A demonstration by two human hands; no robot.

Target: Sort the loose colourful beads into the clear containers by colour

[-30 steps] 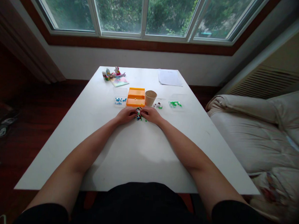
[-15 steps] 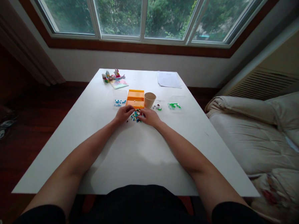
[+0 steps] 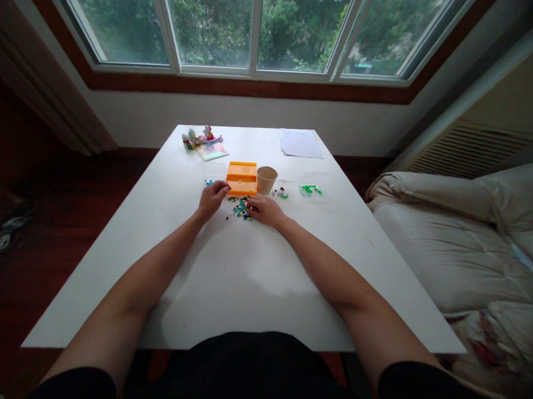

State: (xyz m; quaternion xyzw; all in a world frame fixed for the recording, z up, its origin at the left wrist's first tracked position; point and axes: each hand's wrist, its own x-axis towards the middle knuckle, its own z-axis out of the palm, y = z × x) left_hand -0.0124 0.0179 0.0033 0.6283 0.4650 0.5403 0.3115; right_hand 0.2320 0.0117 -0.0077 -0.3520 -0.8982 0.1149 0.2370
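Observation:
A loose pile of small coloured pieces (image 3: 240,209), mostly blue, green and dark, lies on the white table in front of an orange box (image 3: 242,169). My left hand (image 3: 211,200) is held by the box's near left corner, thumb and fingertips pinched together; anything between them is too small to make out. At the pile's right side rests my right hand (image 3: 268,211), its fingers curled closed at the pieces; what they grip cannot be seen. Behind my left hand is a clear tray with blue pieces (image 3: 209,182), partly hidden.
A paper cup (image 3: 266,180) stands right of the orange box. Beyond it are a small clear tray with white and green pieces (image 3: 280,192) and a clear tray with green pieces (image 3: 310,190). Figurines (image 3: 198,137) and paper sheets (image 3: 301,143) lie at the back.
My left hand has moved left and slightly away from me, off the pile toward the blue-piece tray, uncovering more pieces. My right hand stays almost where it was.

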